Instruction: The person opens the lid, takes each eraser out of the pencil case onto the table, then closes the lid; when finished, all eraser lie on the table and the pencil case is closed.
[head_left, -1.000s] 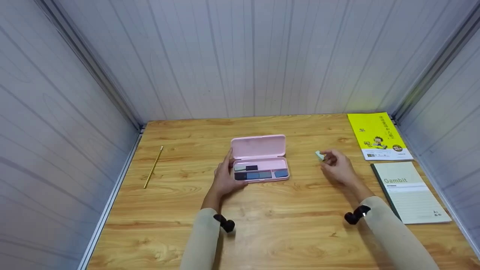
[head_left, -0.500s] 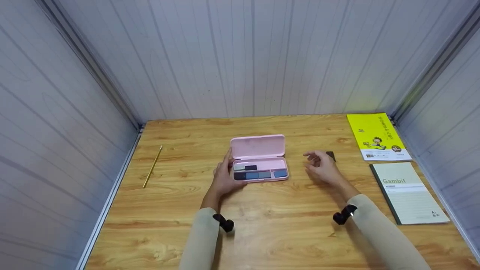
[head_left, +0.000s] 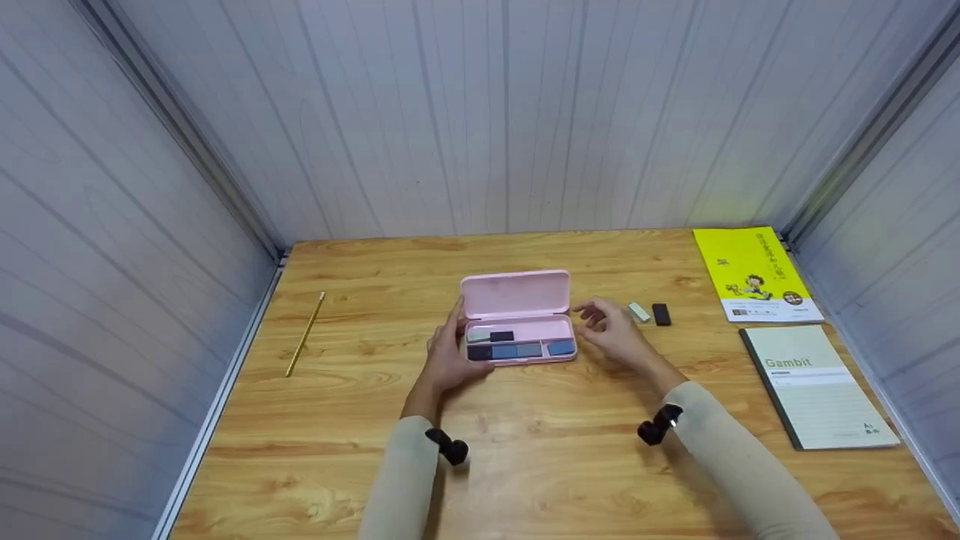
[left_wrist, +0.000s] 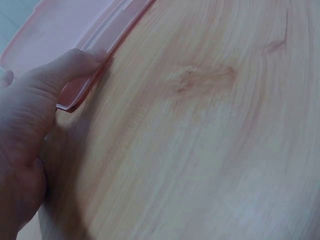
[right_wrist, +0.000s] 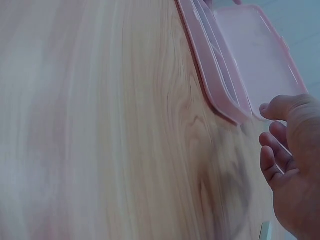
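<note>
A pink pencil case (head_left: 517,295) lies with its lid raised in the middle of the table. Its compartments hold several small dark, blue and grey blocks (head_left: 530,349) that look like erasers. My left hand (head_left: 448,355) grips the case's left end, thumb along the front edge and fingers at the side; the left wrist view shows the thumb on the rim. Beside the right end is my right hand (head_left: 616,335), holding nothing, its fingers loosely bent close to the case's corner. Just behind that hand lie a pale green block (head_left: 638,312) and a black block (head_left: 661,314).
A yellow pencil (head_left: 305,334) lies at the left of the table. On the right, a yellow booklet (head_left: 754,274) sits behind a pale Gambit notebook (head_left: 819,386). Panelled walls (head_left: 480,112) stand around the table's back and sides.
My right hand has let go of the pale green block beside the black one and moved left to the case. My left hand stays on the case.
</note>
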